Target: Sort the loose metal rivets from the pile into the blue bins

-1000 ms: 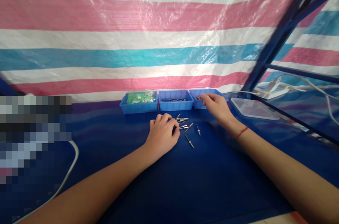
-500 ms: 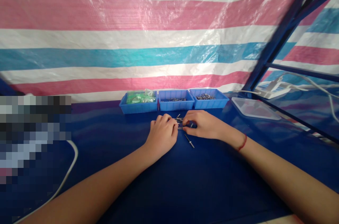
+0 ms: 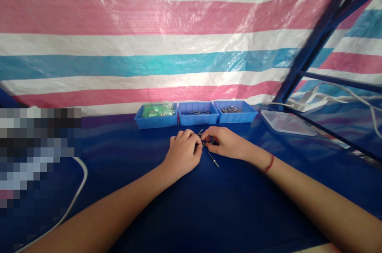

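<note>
My left hand [image 3: 183,150] rests on the blue table, its thumb and index finger pinched around a silver blind rivet [image 3: 203,144], mostly hidden between the hands. Just to the right, my right hand [image 3: 222,141] has thumb and fingertips curled in at that rivet's end. Any small part in the right fingertips cannot be made out. A loose blind rivet [image 3: 213,159] lies on the table below the right fingers. Behind the fingertips, more rivets [image 3: 200,132] lie partly covered.
Three blue bins stand in a row at the back. The left bin [image 3: 156,122] holds green and clear plastic bags, the middle bin [image 3: 198,119] rivets, the right bin [image 3: 238,117] small metal parts. Farther right are a translucent lid [image 3: 288,122] and a power strip [image 3: 308,101].
My right hand has come out of the right bin, moving left and toward me to the left hand's fingertips. The left hand has stayed almost in place.
</note>
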Motion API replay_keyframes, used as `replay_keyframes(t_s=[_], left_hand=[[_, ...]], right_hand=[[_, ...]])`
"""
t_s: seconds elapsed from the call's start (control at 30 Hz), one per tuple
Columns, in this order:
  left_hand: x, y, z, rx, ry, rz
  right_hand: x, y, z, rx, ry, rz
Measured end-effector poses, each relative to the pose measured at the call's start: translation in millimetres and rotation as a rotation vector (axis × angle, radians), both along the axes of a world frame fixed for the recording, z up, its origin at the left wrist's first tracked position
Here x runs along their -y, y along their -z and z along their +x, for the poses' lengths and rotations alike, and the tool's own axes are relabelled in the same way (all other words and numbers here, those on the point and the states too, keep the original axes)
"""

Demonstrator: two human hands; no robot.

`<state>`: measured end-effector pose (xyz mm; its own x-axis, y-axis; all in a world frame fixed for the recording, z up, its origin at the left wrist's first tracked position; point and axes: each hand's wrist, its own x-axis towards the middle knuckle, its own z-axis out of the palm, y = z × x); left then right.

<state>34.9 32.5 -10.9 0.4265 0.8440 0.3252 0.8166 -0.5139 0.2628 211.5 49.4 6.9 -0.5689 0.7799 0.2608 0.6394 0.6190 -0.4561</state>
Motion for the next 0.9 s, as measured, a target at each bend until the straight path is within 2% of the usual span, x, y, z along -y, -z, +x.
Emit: replay_keyframes(t_s=[0.17, 0.43, 0.63, 0.9], left_hand=[[-2.1, -3.1, 0.0, 0.138, 0.003, 0.019], [-8.2, -4.4, -3.1, 0.449, 0.06, -0.011], [-11.2, -2.8, -4.5, 0.629, 0.062, -0.024], [-10.6, -4.8, -6.4, 0.647, 0.074, -0.034]], right_hand=[[1.3, -3.3, -0.9, 0.006, -0.032, 0.041], [3.6, -10.1, -3.8, -0.132, 0.013, 0.119], [1.4, -7.7, -5.1, -0.247, 0.038, 0.037], [-0.6, -6.1, -4.9, -0.327, 0.023, -0.065]])
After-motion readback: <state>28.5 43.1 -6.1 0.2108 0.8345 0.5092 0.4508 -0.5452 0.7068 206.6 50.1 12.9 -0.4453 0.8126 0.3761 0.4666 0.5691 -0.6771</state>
